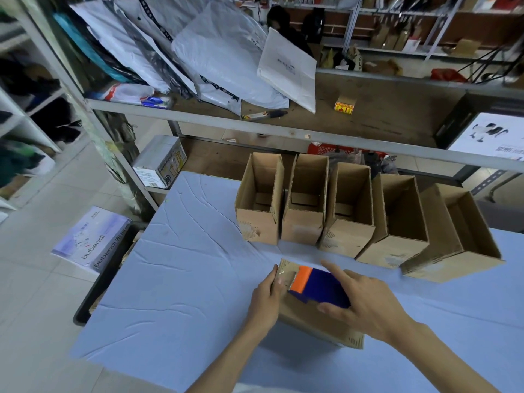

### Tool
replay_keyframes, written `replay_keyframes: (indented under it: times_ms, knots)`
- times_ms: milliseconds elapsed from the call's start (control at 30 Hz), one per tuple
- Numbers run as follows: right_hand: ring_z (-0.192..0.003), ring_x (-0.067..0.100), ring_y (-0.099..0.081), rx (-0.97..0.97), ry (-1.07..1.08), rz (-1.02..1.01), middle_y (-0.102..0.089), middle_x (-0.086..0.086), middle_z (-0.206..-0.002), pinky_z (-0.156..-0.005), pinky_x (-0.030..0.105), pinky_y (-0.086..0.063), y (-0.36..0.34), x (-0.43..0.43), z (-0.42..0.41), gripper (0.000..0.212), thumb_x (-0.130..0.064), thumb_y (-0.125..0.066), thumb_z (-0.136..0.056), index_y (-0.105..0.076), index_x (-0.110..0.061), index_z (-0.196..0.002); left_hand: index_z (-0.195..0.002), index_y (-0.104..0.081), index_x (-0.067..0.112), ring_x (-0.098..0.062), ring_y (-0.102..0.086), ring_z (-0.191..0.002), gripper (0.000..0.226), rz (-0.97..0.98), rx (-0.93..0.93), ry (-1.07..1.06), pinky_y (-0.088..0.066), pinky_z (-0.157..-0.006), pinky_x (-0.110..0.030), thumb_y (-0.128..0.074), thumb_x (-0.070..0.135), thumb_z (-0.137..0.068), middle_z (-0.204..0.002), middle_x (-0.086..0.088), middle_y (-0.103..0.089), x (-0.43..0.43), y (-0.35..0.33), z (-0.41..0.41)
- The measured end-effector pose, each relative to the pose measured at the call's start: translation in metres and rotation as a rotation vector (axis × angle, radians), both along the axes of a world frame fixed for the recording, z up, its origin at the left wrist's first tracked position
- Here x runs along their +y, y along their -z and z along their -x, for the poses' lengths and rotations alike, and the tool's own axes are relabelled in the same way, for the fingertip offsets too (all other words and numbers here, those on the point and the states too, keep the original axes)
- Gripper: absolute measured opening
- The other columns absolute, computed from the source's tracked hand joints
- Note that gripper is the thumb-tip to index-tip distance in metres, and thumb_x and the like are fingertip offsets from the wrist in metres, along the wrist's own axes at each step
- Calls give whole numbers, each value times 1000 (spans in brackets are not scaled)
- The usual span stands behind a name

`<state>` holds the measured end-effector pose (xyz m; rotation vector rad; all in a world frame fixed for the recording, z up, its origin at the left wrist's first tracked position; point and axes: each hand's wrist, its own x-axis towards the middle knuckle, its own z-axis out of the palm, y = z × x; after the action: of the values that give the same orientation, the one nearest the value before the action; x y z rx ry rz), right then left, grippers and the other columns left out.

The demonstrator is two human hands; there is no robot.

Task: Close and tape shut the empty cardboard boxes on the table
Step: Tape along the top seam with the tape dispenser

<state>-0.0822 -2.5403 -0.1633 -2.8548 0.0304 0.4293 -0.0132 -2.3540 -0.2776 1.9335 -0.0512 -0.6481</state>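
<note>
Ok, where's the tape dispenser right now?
Head view, lower centre: the tape dispenser rests on the closed box, held by the right hand, with the left hand gripping the box's left end.

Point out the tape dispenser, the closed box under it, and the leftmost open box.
tape dispenser (326, 289): head view, on its blue body.
closed box (309, 321): head view, on bare cardboard just below the dispenser.
leftmost open box (255, 224): head view, on its front wall.
</note>
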Motion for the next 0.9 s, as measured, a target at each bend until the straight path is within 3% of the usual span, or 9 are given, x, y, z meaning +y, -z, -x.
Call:
replay_keyframes:
  times_ms: [133,267,433,600,700,800,900]
  knots:
    - [-97,10,-53,28,28,-34,-53,-12,-112,-75,18,-46,-4,-7,9,73,-65,-48,-86,-14,-46,-148,-150,-33,21,5,-42,-121,47,-18,-65,11,-30,-89,3,-36,32,-104,-143,11,-46,-3,1,5]
    - [-94,10,-53,30,20,3,-50,-12,-102,-72,18,-43,-4,-4,6,73,-62,-49,-87,-14,-46,-149,-146,-41,16,-6,-51,-124,44,-1,-91,-28,-40,-100,-15,-42,25,-103,-141,4,-53,-7,0,4]
    - [-93,9,-52,87,29,70,-50,-14,-100,-73,17,-44,-14,-30,23,71,-61,-48,-86,-16,-47,-148,-143,-45,16,5,-52,-105,41,-23,-138,-25,-36,-85,0,-42,21,-103,-134,8,-56,-7,-5,3]
    - [-84,9,-44,68,38,140,-43,-13,-92,-57,15,-30,-11,-28,30,70,-61,-45,-86,-15,-48,-148,-138,-52,24,1,-56,-107,37,8,-122,-65,-36,-80,2,-42,26,-102,-129,12,-60,-13,-7,2]
    - [-86,7,-46,31,71,108,-52,-15,-98,-58,13,-30,-4,-33,27,70,-62,-49,-84,-21,-47,-147,-133,-56,32,4,-59,-102,34,38,-74,-68,-41,-79,-3,-47,31,-100,-120,15,-64,-11,-7,2]
    - [-89,7,-49,-18,61,65,-58,-14,-108,-64,12,-33,-1,-33,24,71,-62,-50,-84,-23,-45,-147,-130,-59,26,11,-60,-98,32,73,-62,-83,-46,-83,-9,-52,25,-98,-114,16,-67,-7,-8,-1]
    - [-96,9,-54,-71,39,50,-59,-13,-108,-72,17,-41,2,-27,15,72,-64,-51,-83,-25,-43,-147,-128,-61,18,19,-58,-88,31,93,-81,-82,-46,-76,-6,-52,16,-98,-104,20,-65,-4,-11,-5]
